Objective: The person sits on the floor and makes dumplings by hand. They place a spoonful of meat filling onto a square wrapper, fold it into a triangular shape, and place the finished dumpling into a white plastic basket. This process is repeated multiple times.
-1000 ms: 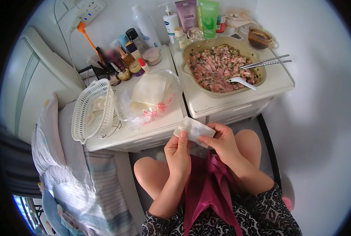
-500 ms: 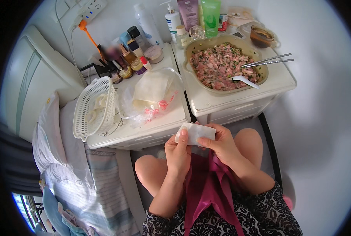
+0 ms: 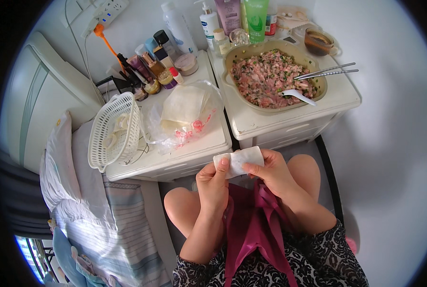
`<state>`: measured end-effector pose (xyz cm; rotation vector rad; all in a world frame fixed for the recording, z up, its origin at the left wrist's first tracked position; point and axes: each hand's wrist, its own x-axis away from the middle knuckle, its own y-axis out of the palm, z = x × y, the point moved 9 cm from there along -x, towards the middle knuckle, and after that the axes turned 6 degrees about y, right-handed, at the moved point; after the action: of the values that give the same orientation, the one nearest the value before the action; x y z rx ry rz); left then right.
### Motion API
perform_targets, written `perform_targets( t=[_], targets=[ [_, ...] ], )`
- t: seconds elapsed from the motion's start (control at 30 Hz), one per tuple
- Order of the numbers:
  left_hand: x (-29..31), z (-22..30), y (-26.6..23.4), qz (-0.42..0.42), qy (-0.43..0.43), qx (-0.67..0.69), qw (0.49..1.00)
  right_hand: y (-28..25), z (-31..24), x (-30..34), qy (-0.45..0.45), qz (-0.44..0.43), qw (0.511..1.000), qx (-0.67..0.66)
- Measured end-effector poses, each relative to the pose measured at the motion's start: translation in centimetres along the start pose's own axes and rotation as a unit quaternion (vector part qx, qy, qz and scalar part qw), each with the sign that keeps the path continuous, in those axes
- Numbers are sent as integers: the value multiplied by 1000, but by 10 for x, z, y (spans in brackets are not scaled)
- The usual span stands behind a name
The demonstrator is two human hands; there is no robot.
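Above my lap, a pale folded wonton wrapper [image 3: 242, 159] is pinched at both ends. My left hand [image 3: 212, 182] grips its left end with the thumb on top, and my right hand [image 3: 274, 173] holds the right end the same way. Whether filling lies inside the fold is hidden. Beyond my hands, a beige bowl [image 3: 259, 108] holds pink minced meat [image 3: 263, 79] flecked with green. Metal chopsticks [image 3: 328, 72] and a white spoon [image 3: 299, 97] rest in it. A stack of wrappers [image 3: 182, 107] lies in a clear plastic bag [image 3: 158, 126] on the left cabinet.
A white slotted basket [image 3: 96, 143] with a few pale folded pieces sits at the left cabinet's edge. Cosmetic bottles [image 3: 163, 57] crowd behind the bag. A brown glass cup [image 3: 318, 42] stands behind the bowl. A bed [image 3: 127, 225] is at left.
The wrapper's right end has risen slightly and its upper edge now curves, with more of its face showing. Both hands have shifted only a little, and their grip stays.
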<state>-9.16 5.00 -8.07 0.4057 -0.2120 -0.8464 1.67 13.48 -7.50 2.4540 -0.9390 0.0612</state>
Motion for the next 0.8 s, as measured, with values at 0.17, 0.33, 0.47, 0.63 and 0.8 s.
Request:
perform_targets(
  t=[0.17,0.33,0.47,0.63,0.8],
  targets=[
    [2,0,2,27,-1,34,999,2,-1,0,2,2,1000,-4],
    [0,7,4,0,-14,-22,1000,0,0,-1,14,-24,999,37],
    [1,6,-9,30,20,-45,998,6,-4,0,15,-27,999,29],
    [-1,5,-3,10,-22,-60,998,7,-11,1,13,-38,998,51],
    [-1,2,9,-38,-49,-47,997,2,-11,-5,0,-60,995,82]
  ],
)
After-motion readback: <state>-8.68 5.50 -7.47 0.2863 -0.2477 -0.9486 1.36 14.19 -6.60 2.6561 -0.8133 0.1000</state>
